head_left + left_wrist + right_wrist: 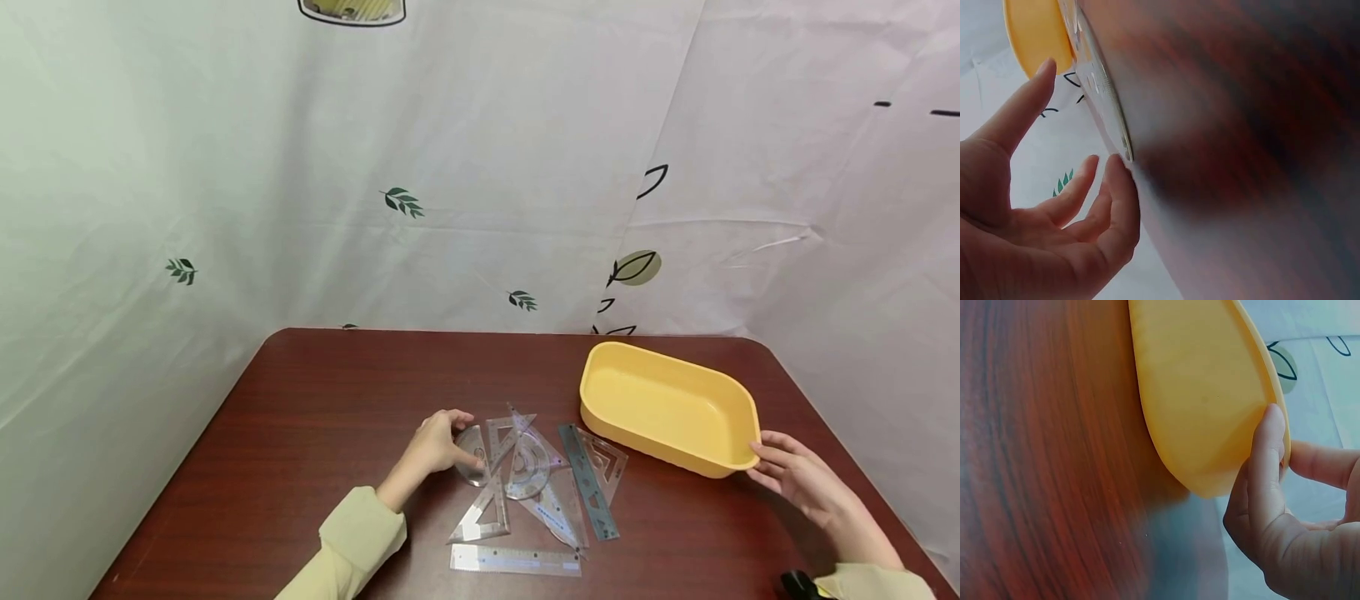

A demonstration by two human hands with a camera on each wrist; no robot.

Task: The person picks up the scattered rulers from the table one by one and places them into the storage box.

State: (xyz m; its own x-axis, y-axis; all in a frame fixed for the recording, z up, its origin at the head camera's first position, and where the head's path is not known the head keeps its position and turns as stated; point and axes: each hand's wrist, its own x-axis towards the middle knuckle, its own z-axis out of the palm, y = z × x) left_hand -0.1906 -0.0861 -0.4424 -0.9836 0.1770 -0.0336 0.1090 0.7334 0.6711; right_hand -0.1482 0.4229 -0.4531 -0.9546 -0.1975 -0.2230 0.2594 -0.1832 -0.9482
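My left hand (437, 442) is at the left side of a pile of clear drawing tools, its thumb and fingers spread about a clear protractor (471, 457). In the left wrist view the fingertips (1116, 164) meet the edge of a thin clear piece (1105, 87), while the thumb stands apart from it. At the right, my right hand (806, 483) pinches the rim of a yellow plastic basin (667, 408) at its near right corner. The right wrist view shows thumb and fingers (1266, 456) on either side of that rim.
Clear set squares (491, 517) and a second protractor (528, 468) overlap in the pile. A grey ruler (588, 483) lies slanted beside another set square (609, 467), and a clear ruler (516, 560) lies nearest. A patterned white cloth (465, 167) hangs behind the brown table (360, 375).
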